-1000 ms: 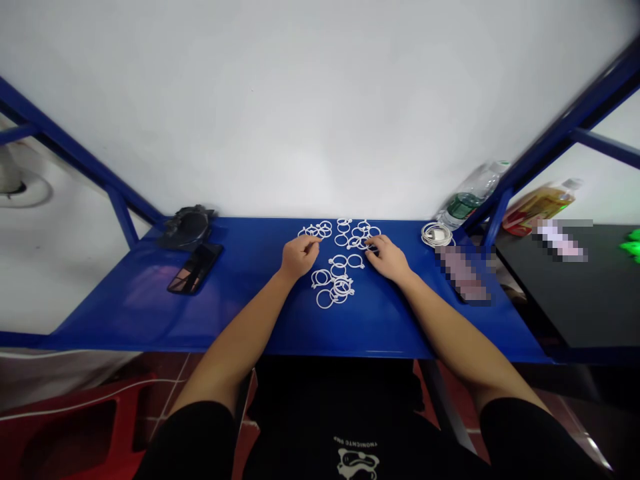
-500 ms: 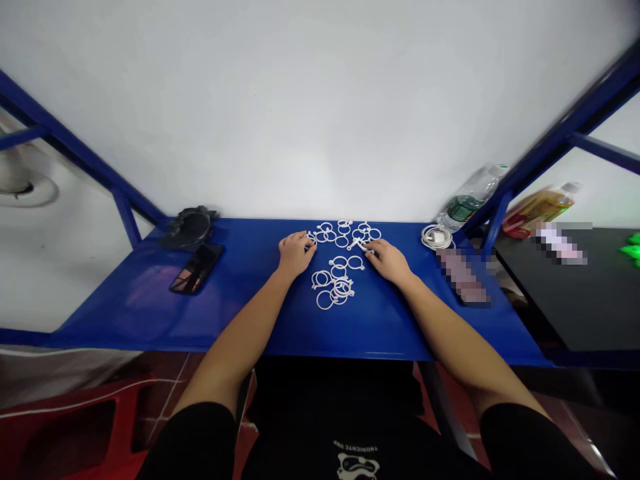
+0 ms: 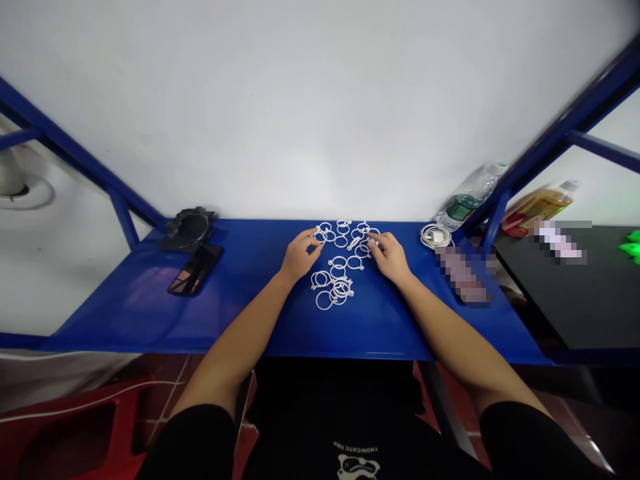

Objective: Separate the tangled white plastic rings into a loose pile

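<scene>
Several white plastic rings [image 3: 336, 285] lie scattered on the blue table [image 3: 250, 313], with more rings [image 3: 345, 230] near the wall. My left hand [image 3: 299, 255] rests at the left side of the far group, its fingertips pinched on a white ring [image 3: 320, 235]. On the right side of that group, my right hand [image 3: 390, 257] has its fingers closed on another white ring [image 3: 371, 244]. A nearer cluster of rings lies between my two wrists.
A dark phone [image 3: 195, 269] and a black object [image 3: 189, 227] lie at the table's left. A coiled white cable [image 3: 436, 235], a clear bottle [image 3: 470, 197] and a yellow bottle [image 3: 540, 207] sit at the right. A red chair [image 3: 75, 427] stands below left.
My left hand has shifted slightly right and forward onto a ring. My right hand has moved a little forward into the far rings.
</scene>
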{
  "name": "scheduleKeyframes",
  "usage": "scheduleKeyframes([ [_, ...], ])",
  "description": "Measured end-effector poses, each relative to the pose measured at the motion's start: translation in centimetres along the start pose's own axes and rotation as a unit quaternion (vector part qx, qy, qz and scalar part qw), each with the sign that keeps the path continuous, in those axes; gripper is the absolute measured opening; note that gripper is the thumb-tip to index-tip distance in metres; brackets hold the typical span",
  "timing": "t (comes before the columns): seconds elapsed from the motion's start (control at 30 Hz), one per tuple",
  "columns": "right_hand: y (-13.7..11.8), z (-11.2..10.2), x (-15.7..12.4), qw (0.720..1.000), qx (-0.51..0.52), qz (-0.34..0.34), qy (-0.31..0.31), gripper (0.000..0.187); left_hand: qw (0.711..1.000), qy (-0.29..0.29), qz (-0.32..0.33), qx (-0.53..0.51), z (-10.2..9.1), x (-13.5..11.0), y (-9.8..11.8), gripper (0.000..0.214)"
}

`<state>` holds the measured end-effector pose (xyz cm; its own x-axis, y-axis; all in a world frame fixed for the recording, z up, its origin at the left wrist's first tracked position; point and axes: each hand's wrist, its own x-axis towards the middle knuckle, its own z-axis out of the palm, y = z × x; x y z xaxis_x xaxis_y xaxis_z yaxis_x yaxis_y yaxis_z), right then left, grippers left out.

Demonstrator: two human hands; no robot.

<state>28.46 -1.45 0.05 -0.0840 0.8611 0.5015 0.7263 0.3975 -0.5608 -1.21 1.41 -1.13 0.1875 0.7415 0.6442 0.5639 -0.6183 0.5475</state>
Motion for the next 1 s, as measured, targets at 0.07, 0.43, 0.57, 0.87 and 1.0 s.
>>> scheduleKeyframes([
  [0.07,0.0,-0.1,0.0,0.999,0.025,0.026,0.014,0.039,1.0,0.006,-0.002,0.001,0.1,0.0,-0.2,0.01],
  [0.43,-0.9,0.4,-0.3,0.982,0.159,0.104,-0.008,0.038,0.998,-0.016,-0.062,0.009,-0.2,-0.1,-1.2,0.04],
  [0.57,-1.2,0.5,-0.3,0.973,0.195,0.12,-0.018,0.041,0.993,-0.019,-0.1,-0.059,0.5,-0.2,-1.8,0.041],
  [0.87,-1.1,0.4,-0.2,0.955,0.252,0.154,-0.03,0.053,0.946,0.048,-0.234,-0.217,0.6,0.4,-2.4,0.031],
  [1.0,-1.1,0.5,-0.6,0.973,0.2,0.096,-0.056,0.048,0.955,0.032,-0.234,-0.182,0.3,0.3,-2.0,0.022],
])
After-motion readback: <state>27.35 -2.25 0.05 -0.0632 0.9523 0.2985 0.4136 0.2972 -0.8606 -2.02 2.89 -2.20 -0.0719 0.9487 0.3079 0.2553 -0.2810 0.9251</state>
